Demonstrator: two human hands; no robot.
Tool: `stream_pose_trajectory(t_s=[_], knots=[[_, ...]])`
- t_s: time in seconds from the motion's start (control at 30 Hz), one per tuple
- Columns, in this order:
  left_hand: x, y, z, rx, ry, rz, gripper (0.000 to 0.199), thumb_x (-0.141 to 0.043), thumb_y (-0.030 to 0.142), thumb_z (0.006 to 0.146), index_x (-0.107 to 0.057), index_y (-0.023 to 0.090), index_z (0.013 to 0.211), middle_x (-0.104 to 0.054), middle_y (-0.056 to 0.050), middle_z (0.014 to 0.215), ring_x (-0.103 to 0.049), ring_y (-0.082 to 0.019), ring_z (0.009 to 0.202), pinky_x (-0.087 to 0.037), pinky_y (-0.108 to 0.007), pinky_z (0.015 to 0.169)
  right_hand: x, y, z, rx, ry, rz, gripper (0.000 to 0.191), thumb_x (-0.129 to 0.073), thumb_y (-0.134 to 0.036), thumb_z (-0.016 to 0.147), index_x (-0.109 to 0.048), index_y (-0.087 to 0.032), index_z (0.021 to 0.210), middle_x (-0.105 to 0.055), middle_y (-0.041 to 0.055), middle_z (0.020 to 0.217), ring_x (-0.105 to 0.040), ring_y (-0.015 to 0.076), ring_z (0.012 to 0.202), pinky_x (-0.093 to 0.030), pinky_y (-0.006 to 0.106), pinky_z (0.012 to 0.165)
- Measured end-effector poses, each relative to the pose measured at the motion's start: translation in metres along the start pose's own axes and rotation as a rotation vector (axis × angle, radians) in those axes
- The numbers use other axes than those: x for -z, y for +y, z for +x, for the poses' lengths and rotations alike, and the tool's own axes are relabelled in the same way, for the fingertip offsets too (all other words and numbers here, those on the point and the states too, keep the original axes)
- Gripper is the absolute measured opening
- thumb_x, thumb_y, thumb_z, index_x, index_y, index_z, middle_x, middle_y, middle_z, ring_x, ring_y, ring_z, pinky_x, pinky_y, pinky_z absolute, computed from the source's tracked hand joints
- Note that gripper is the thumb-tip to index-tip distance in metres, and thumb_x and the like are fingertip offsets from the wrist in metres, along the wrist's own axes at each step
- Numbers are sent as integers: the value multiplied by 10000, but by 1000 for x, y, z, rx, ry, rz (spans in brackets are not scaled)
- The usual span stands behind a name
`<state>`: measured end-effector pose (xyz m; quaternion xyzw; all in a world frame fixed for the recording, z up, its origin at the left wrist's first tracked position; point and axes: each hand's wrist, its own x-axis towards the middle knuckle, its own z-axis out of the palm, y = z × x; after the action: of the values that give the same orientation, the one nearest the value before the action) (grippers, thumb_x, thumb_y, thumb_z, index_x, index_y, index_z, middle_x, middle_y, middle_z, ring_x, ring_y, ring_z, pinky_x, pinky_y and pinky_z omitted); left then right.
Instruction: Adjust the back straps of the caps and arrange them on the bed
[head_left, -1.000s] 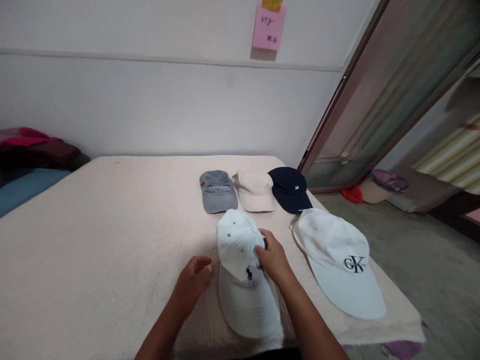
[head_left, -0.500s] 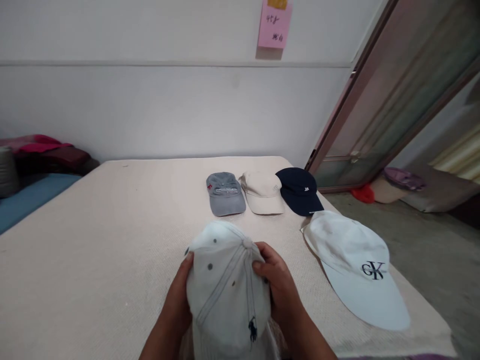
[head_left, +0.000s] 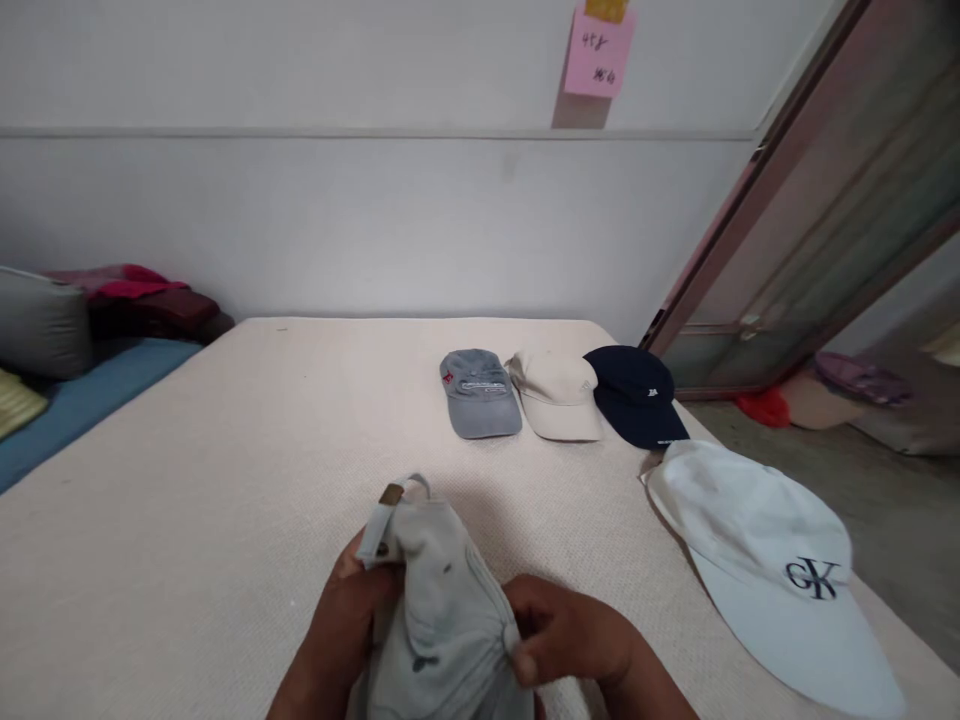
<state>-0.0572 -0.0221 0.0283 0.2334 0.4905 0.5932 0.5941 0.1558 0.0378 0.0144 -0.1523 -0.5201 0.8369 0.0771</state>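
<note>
A pale grey-white baseball cap [head_left: 442, 620] is held between my two hands at the bottom middle, its back strap and metal buckle [head_left: 391, 494] pointing up. My left hand [head_left: 352, 600] is closed on the cap near the strap. On the other side, my right hand [head_left: 562, 630] grips the crown close to the top button. The cap's brim is out of sight. Beyond it lie a grey cap [head_left: 480, 395], a beige cap [head_left: 556, 395] and a navy cap [head_left: 636, 395] in a row. A white cap with CK-style lettering [head_left: 765, 550] rests at the right.
The caps lie on a cream-covered flat surface [head_left: 225, 500] against a white wall [head_left: 375, 230]. A pink note [head_left: 598, 50] hangs there. Grey cushion [head_left: 41, 320] and folded cloths stand far left. A sliding glass door [head_left: 780, 230] and grey floor are on the right.
The pale cap has been tilted and turned in my hands, so its back strap now shows and its small horse logo no longer does. The view has swung slightly left.
</note>
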Motion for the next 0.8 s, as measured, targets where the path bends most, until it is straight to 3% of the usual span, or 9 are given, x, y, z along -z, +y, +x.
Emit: stream_pose_trajectory(t_s=[0.1, 0.23, 0.3, 0.37, 0.47, 0.57, 0.7, 0.8], knots=[[6, 2, -5, 2, 38, 144, 241, -612, 164, 605, -695, 191, 830, -684, -28, 682, -629, -242, 699, -489, -308, 601, 6, 1, 0, 3, 12, 52, 526, -655, -586, 670, -667, -98, 867, -612, 32, 641, -559, 122, 480, -418, 216, 451], [12, 4, -13, 10, 184, 329, 227, -649, 185, 516, -708, 206, 734, -699, -31, 677, -635, -274, 748, -499, -355, 691, 10, -1, 13, 251, 332, 137, 374, -601, -496, 783, -613, -125, 728, -579, 15, 590, -497, 88, 431, -347, 188, 411], [11, 1, -17, 54, 140, 369, 253, -637, 134, 478, -711, 217, 705, -700, -22, 665, -632, -275, 754, -493, -362, 718, 9, -3, 22, 389, 521, 162, 294, -583, -414, 826, -603, -136, 734, -570, 10, 612, -507, 91, 501, -381, 200, 484], [9, -3, -19, 100, 34, 383, 288, -598, 81, 461, -712, 224, 682, -700, -12, 660, -622, -262, 737, -485, -358, 722, 5, -3, 30, 483, 622, 165, 273, -554, -403, 849, -612, -143, 789, -603, 36, 721, -555, 117, 642, -424, 233, 607], [7, -9, -21, 185, -83, 385, 338, -547, 53, 479, -722, 213, 719, -699, -11, 683, -610, -243, 729, -468, -335, 694, -4, 0, 38, 472, 570, 154, 296, -529, -429, 859, -619, -149, 882, -625, 56, 801, -567, 136, 718, -425, 259, 667], [10, -9, -21, 245, -179, 305, 325, -602, 105, 540, -727, 184, 830, -690, -35, 705, -609, -241, 725, -460, -332, 689, -10, 4, 43, 361, 448, 204, 228, -621, -375, 806, -597, -157, 868, -567, -6, 636, -498, 94, 557, -362, 213, 533], [11, -4, -16, 193, -174, 227, 279, -681, 294, 672, -721, 167, 917, -701, -66, 790, -608, -244, 819, -443, -333, 778, -8, 6, 47, 381, 421, 305, 196, -694, -281, 744, -570, -168, 847, -457, -74, 520, -358, 47, 423, -254, 181, 437], [4, -1, -10, 230, -211, 218, 178, -692, 263, 704, -721, 167, 851, -694, -52, 750, -602, -202, 758, -438, -288, 727, -5, 4, 47, 405, 383, 371, 156, -648, -278, 782, -567, -166, 853, -450, -76, 510, -278, 25, 384, -204, 174, 406]])
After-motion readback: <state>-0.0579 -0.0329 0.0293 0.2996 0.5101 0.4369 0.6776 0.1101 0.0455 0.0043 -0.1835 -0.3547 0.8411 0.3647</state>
